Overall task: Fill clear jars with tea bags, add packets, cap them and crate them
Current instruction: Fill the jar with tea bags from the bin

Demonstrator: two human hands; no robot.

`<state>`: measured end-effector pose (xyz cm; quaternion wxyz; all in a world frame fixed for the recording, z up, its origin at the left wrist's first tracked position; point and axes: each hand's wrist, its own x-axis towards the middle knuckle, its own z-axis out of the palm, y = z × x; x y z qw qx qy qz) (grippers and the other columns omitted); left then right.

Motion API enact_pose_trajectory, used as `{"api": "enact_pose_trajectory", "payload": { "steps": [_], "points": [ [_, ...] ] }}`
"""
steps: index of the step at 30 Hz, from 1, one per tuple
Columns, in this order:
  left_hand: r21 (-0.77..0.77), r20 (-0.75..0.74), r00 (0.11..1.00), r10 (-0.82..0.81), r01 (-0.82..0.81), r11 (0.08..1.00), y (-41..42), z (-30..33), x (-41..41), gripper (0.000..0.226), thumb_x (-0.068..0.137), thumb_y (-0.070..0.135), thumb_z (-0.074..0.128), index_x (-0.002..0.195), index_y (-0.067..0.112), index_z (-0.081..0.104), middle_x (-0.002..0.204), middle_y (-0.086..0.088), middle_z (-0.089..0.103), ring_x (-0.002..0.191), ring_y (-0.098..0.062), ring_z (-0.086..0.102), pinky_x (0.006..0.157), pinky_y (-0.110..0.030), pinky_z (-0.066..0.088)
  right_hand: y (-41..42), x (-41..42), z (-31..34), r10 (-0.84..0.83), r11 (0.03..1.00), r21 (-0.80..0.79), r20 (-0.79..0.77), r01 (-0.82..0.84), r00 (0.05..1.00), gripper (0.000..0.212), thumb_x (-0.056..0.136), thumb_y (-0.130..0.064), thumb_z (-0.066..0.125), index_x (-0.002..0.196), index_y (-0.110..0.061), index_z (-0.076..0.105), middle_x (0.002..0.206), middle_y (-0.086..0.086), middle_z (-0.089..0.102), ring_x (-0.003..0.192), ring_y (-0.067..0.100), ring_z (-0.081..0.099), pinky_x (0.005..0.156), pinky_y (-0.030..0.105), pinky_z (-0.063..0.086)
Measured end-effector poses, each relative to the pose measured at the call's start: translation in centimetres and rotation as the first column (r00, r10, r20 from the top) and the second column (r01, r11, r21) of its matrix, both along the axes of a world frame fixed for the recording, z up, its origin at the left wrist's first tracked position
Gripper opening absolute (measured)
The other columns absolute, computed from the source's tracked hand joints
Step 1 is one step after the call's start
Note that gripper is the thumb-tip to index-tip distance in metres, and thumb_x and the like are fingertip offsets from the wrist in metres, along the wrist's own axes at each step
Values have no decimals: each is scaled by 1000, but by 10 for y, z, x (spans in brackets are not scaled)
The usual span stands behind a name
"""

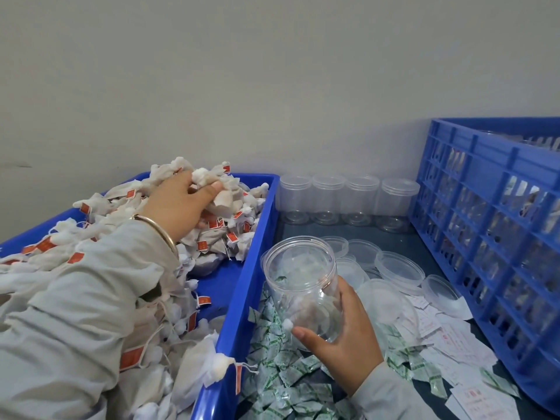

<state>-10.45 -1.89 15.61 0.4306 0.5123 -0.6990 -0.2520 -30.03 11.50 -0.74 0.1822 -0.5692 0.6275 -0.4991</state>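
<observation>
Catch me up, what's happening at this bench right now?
A person is packing tea bags into jars. The left hand grips a bunch of tea bags in the blue bin. The right hand holds an open jar, tilted toward the bin, with a few bags inside. Four empty capped jars stand at the back; loose lids and packets lie on the table beside the blue crate.

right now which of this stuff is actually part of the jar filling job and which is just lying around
In use:
- left hand gripping tea bags in the blue tray
- right hand holding the open jar
- green packets
- loose lids
- empty capped jars
- blue crate

Just lying about:
- white paper slips; their use isn't clear
</observation>
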Motion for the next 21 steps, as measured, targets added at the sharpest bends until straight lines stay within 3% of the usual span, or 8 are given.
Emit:
{"api": "enact_pose_trajectory", "payload": {
  "steps": [3,6,11,14,17,21],
  "points": [
    [174,-374,901,-220,301,937,20,2,-15,8,93,17,51,99,14,56,89,-11,66,61,-18,68,54,-28,58,1,0,-1,5,1000,0,5,-5,1000,109,50,-81,67,140,-30,32,131,-22,44,123,-2,43,104,37,42],
    [158,-494,784,-375,506,848,37,1,-27,14,88,-2,52,93,11,53,91,-9,64,72,-16,67,61,-31,59,1,0,-1,15,1000,3,-2,-15,1000,112,50,-85,63,141,-29,30,133,-21,44,123,-2,42,105,37,41],
    [45,-359,729,-582,637,770,56,-8,-39,29,80,-18,54,87,10,50,74,8,67,73,-1,65,65,-19,55,1,0,-1,21,1000,-5,34,-21,999,119,46,-87,62,142,-24,32,137,-13,46,126,4,44,106,39,40],
    [52,-151,724,-673,685,727,61,-12,-44,39,76,-14,63,96,18,54,90,4,68,85,-11,66,79,-24,55,1,0,-2,40,999,-33,39,-39,998,108,47,-85,64,137,-35,34,130,-17,51,119,5,51,98,39,46],
    [63,-32,736,-677,677,733,60,-14,-44,48,74,-6,70,106,26,54,108,2,66,97,-13,65,83,-24,54,-1,1,1,56,995,-82,53,-51,997,93,49,-83,66,129,-48,35,124,-23,54,112,0,55,91,35,50],
    [39,-3,796,-606,605,795,50,-9,-35,40,76,3,72,100,30,56,104,7,64,83,-4,62,75,-14,51,-1,0,1,73,994,-86,89,-65,993,93,45,-82,69,127,-50,36,126,-17,55,115,4,54,95,39,49]
  ]
}}
